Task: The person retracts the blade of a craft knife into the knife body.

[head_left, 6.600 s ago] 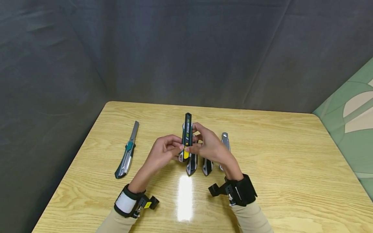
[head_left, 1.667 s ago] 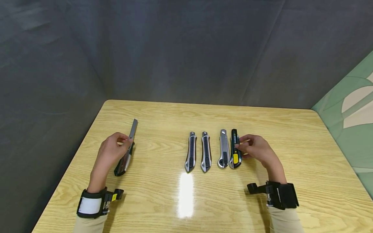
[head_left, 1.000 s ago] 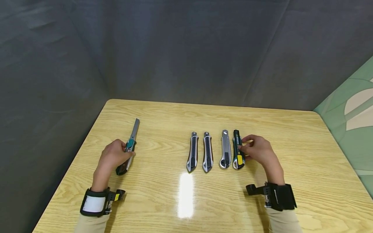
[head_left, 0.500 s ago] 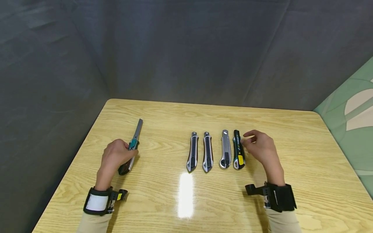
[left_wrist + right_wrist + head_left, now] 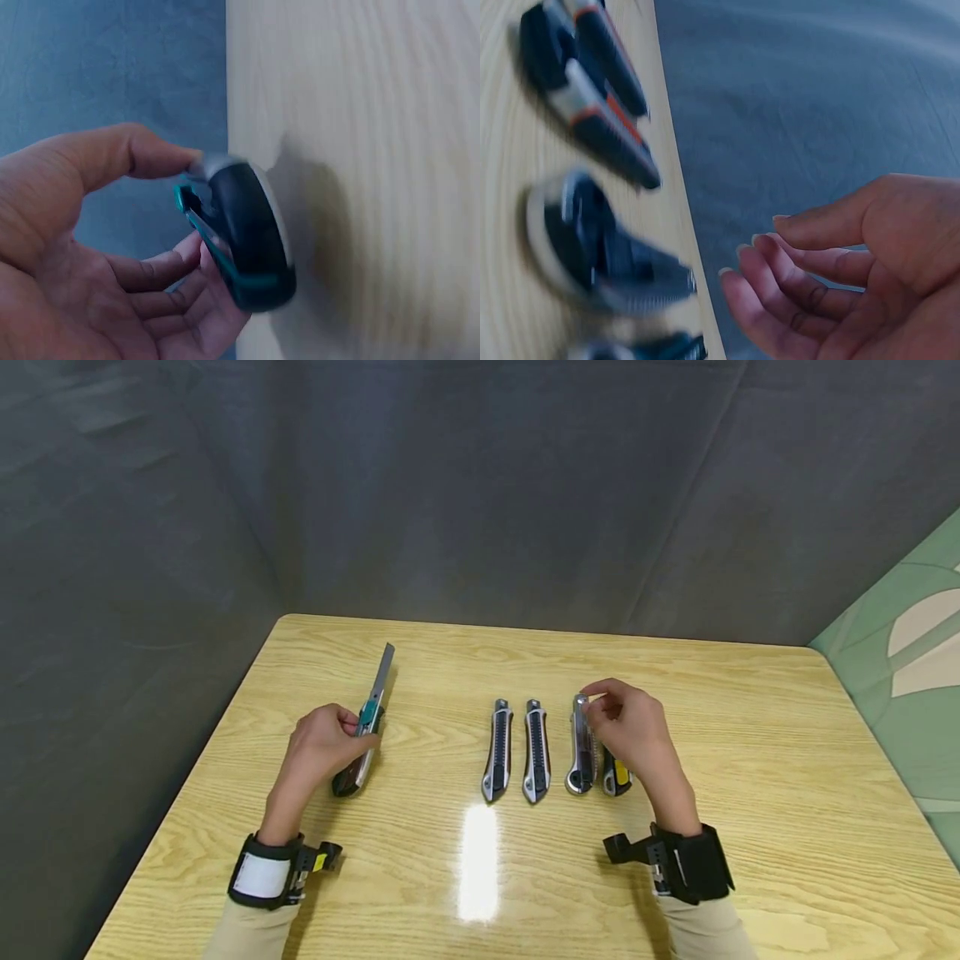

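Observation:
In the head view my left hand (image 5: pixel 318 752) pinches a teal-and-silver utility knife (image 5: pixel 368 717) by its handle, with a long blade slid out and pointing away from me. The left wrist view shows the knife's dark butt end (image 5: pixel 251 225) between thumb and fingers, with a shadow on the table beside it. Nothing is held by my right hand (image 5: pixel 636 727), whose fingers bend loosely above a silver utility knife (image 5: pixel 579 764). Partly hidden under that hand lies a black utility knife (image 5: pixel 618 774) with a yellow patch.
Left of the silver knife, two matching grey-and-black utility knives (image 5: pixel 497 756) lie side by side on the wooden table (image 5: pixel 420 877). A dark curtain (image 5: pixel 465 502) hangs behind the table's far edge, and green patterned cloth (image 5: pixel 918 668) is at the right.
My right hand let go of the black knife, set down at the row's right end, and moved left. My left hand took hold of the teal knife and carried it right and away from me.

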`<state>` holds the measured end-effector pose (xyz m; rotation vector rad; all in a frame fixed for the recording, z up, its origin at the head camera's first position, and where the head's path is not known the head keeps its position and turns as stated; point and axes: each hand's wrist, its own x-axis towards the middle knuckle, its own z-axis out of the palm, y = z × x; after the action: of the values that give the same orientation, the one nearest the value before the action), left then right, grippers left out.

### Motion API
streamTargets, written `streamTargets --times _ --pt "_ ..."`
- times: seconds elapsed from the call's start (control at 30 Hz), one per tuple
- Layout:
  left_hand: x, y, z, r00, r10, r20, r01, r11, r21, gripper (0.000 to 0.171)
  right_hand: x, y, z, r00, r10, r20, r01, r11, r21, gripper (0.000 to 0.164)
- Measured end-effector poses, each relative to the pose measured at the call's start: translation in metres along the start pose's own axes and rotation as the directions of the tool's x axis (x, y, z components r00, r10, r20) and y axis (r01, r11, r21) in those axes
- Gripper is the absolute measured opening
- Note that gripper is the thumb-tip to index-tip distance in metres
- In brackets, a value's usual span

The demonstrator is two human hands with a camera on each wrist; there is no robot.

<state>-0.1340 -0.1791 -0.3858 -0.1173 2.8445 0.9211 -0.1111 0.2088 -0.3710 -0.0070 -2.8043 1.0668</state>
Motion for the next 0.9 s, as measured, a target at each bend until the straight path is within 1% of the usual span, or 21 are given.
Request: streamTargets --times 0.2,0.27,0.33,0.4,0.47,0.53,0.63,0.73,0.83,0.9 --pt "-0.002 0.027 0.004 0.997 0.071 0.01 -0.07 0.996 -0.058 0.046 0.004 -0.02 0.015 0.996 -0.047 0.078 0.042 0.997 0.069 0.019" --pt "-0.004 0.034 0.005 0.995 0.099 0.005 -0.098 0.993 -0.065 0.045 0.005 -0.029 0.02 0.993 -0.052 0.107 0.042 0.994 0.101 0.021" --pt "-0.005 0.041 0.006 0.992 0.122 -0.007 -0.122 0.99 -0.071 0.044 0.006 -0.038 0.027 0.989 -0.056 0.135 0.035 0.988 0.151 0.023" --pt "-0.007 0.048 0.008 0.989 0.145 -0.023 -0.146 0.986 -0.083 0.042 0.007 -0.048 0.034 0.983 -0.052 0.175 0.01 0.973 0.229 0.024" --pt "-0.009 0.056 0.012 0.986 0.162 -0.036 -0.165 0.98 -0.109 0.04 0.008 -0.059 0.041 0.975 -0.057 0.215 -0.014 0.95 0.313 0.024" --pt "-0.011 0.065 0.016 0.984 0.176 -0.039 -0.18 0.972 -0.153 0.039 0.009 -0.069 0.049 0.966 -0.07 0.249 -0.036 0.916 0.399 0.023" --pt "-0.014 0.076 0.023 0.979 0.198 -0.041 -0.202 0.956 -0.212 0.038 0.009 -0.081 0.058 0.95 -0.093 0.299 -0.075 0.859 0.506 0.022" --pt "-0.017 0.084 0.029 0.971 0.233 -0.052 -0.239 0.94 -0.245 0.038 0.009 -0.091 0.066 0.939 -0.101 0.328 -0.119 0.801 0.587 0.024" --pt "-0.019 0.087 0.031 0.961 0.265 -0.08 -0.277 0.927 -0.254 0.038 0.007 -0.099 0.071 0.943 -0.1 0.317 -0.135 0.756 0.64 0.031" --pt "-0.021 0.089 0.033 0.956 0.276 -0.096 -0.292 0.921 -0.259 0.038 0.006 -0.102 0.074 0.953 -0.087 0.289 -0.129 0.748 0.651 0.031"
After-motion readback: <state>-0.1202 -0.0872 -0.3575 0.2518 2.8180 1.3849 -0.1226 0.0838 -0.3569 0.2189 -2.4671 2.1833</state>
